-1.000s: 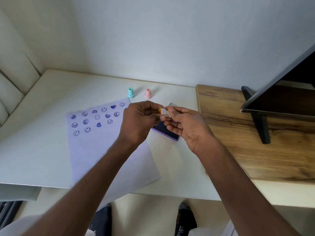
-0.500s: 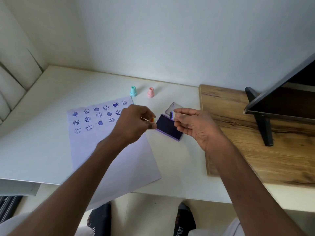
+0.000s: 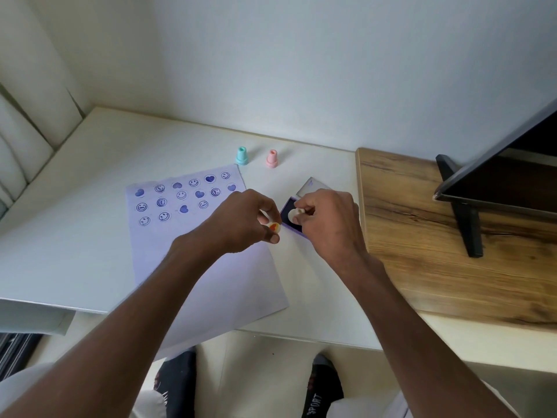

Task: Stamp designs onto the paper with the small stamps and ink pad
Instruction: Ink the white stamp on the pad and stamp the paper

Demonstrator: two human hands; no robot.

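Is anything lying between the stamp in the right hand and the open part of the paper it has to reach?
Yes. The left hand, holding a small cap, sits between the white stamp on the ink pad and the paper. The right hand would have to go over or around it.

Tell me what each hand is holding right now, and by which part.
The right hand pinches a small white stamp by its body, over the ink pad. The left hand pinches a small white piece with an orange mark, by its sides.
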